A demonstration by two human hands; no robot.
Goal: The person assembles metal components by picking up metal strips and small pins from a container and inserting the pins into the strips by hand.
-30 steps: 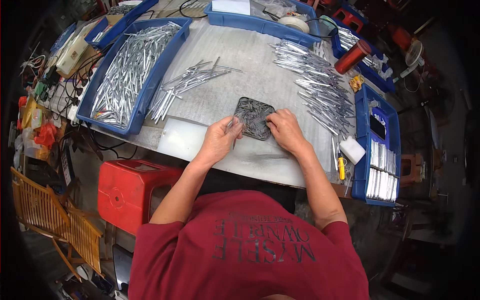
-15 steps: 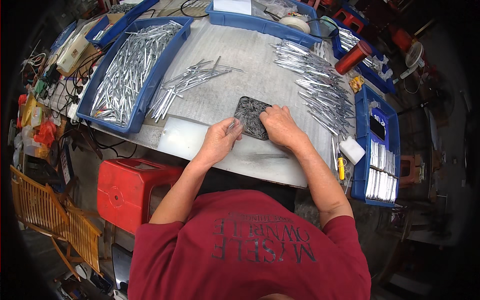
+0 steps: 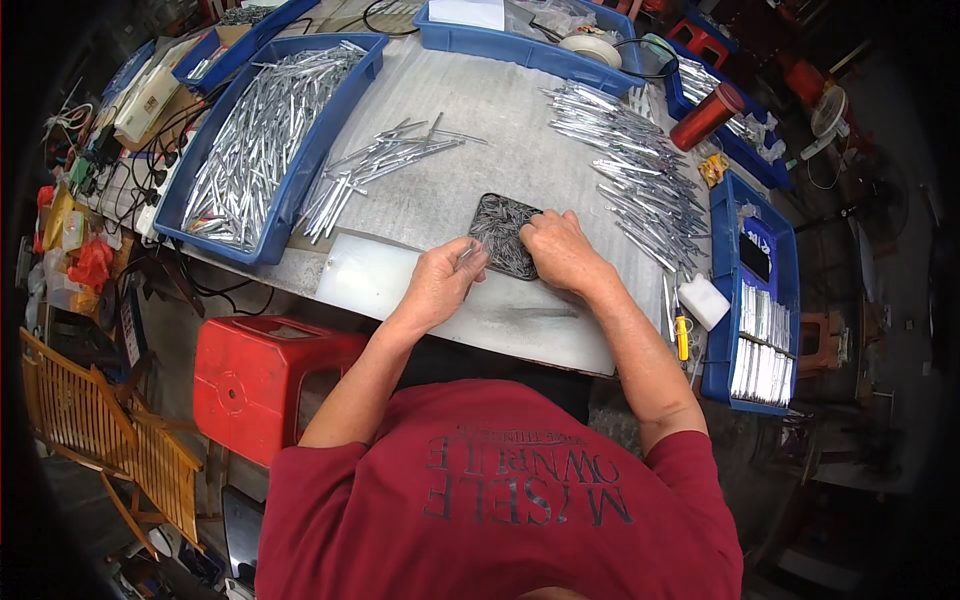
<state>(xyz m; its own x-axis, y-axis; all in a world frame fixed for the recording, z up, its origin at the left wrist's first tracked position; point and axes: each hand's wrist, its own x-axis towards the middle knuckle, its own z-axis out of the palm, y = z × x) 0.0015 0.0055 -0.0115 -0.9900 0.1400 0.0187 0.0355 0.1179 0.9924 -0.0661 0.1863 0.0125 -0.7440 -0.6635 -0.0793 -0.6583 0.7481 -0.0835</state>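
Observation:
A small dark tray (image 3: 508,262) full of thin grey metal pins sits near the table's front edge, between my hands. My left hand (image 3: 440,285) is closed at the tray's left side. A shiny sliver shows at its fingertips, too small to name. My right hand (image 3: 562,250) bends over the tray's right edge, fingers pinched together among the pins; whatever they hold is hidden. Beyond the tray to the left lies a loose heap of slim silver metal rods (image 3: 390,158). A longer pile of similar rods (image 3: 640,180) spreads out on the right.
A blue bin (image 3: 272,235) packed with silver rods stands at the left. On the right are a blue bin (image 3: 722,330) with stacked rods, a white block-shaped container (image 3: 704,300), a yellow-handled tool (image 3: 682,338) and a red cylinder (image 3: 706,116). A red stool (image 3: 240,385) stands below the table.
My left hand has shifted very slightly at the tray's edge. My right hand stays over the pins, and the piles look the same.

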